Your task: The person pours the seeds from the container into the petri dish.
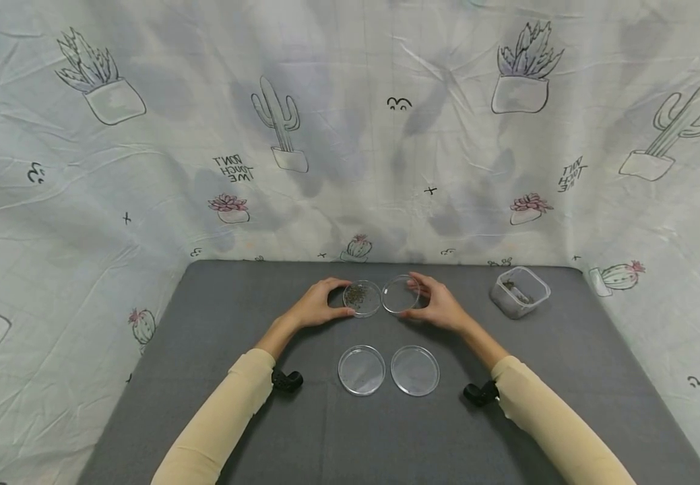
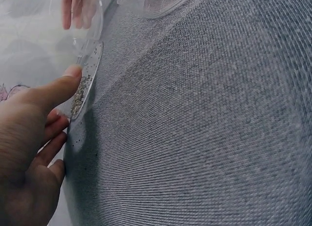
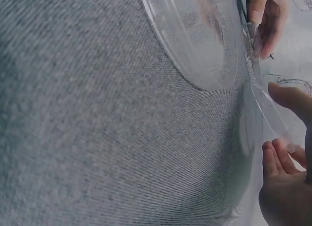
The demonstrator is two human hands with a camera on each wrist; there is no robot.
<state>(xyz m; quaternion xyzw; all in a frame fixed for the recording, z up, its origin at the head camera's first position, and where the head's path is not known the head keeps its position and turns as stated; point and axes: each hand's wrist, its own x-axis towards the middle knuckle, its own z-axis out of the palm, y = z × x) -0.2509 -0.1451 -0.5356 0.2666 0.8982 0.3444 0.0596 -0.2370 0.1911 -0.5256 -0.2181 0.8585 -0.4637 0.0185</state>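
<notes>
My left hand grips a clear round petri dish by its left edge, thumb on the near side and fingers on the far side. Small brownish granules lie gathered in it, more toward its left half. Opposite, my right hand holds a second clear petri dish part between thumb and fingers at its right edge. This one is tilted in the right wrist view, and no granules show in it. The two held pieces are side by side, their rims right at each other in the head view.
Nearer me, two clear petri dishes lie side by side on the grey cloth-covered table. A clear plastic tub with some brownish material stands at the back right. Behind the table hangs a patterned curtain.
</notes>
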